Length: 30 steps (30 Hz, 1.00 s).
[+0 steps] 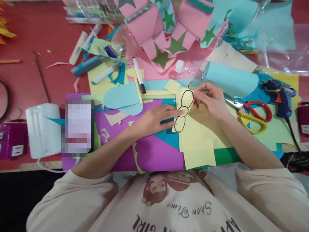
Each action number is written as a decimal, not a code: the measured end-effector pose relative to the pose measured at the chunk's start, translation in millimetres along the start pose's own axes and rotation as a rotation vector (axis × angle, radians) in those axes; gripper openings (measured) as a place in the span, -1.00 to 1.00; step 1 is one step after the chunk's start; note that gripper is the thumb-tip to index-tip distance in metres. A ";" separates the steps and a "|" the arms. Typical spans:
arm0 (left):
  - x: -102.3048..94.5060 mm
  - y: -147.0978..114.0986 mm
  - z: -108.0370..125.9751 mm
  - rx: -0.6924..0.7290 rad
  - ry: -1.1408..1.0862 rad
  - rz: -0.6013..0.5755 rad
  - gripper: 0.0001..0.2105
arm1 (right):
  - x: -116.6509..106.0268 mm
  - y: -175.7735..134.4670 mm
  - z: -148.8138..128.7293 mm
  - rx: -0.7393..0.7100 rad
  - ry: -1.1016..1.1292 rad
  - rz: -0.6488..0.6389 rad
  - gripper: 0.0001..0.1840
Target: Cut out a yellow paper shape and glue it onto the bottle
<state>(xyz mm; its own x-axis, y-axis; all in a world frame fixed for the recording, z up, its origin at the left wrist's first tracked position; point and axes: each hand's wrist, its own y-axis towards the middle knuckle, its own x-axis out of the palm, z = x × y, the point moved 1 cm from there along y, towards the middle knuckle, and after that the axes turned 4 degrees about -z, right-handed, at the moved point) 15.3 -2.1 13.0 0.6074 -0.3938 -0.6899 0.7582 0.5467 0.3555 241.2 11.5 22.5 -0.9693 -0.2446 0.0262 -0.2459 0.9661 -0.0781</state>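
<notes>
A narrow yellow paper strip (183, 102) lies tilted on larger yellow sheets and carries three black loops in a row. Whether the loops are drawn or laid on as thin black cord, I cannot tell. My left hand (156, 118) rests on it from the left, fingers stretched out, fingertips on the middle and lower loops. At the upper loop's right edge, my right hand (209, 98) pinches with thumb and forefinger; what is between them is hidden. A short black curl (190, 85) shows just above. Under the right hand spreads a yellow sheet (205, 129).
Red-and-yellow scissors (257, 117) and a blue glue gun (286, 100) lie at right. A plastic bottle wrapped in blue paper (231, 77) is behind my right hand. A black-capped marker (139, 75), paper scraps and a phone (78, 127) are at left; pink starred paper pieces (163, 58) stand at the back.
</notes>
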 end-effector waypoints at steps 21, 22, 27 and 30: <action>10.2 1.6 8.7 -0.497 -0.782 0.408 -0.11 | 27.3 -21.6 -4.7 0.077 -0.208 -0.356 -0.76; 9.8 2.2 8.6 -0.506 -0.813 0.387 -0.19 | 26.6 -21.9 -5.5 0.082 -0.203 -0.371 -0.77; 4.5 2.0 11.4 -0.592 -0.922 0.132 -0.68 | 23.9 -24.6 -11.4 0.009 -0.326 -0.424 -0.75; 0.6 1.1 16.8 -0.635 -0.903 -0.070 -0.67 | 24.3 -25.3 -11.7 -0.038 -0.409 -0.468 -0.74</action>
<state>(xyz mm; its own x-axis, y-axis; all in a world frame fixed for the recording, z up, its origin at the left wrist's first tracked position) 20.5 -14.2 23.6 0.7138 -0.6917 0.1097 0.6950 0.6803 -0.2327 223.9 -17.9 36.7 -0.6843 -0.6475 -0.3353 -0.6526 0.7490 -0.1146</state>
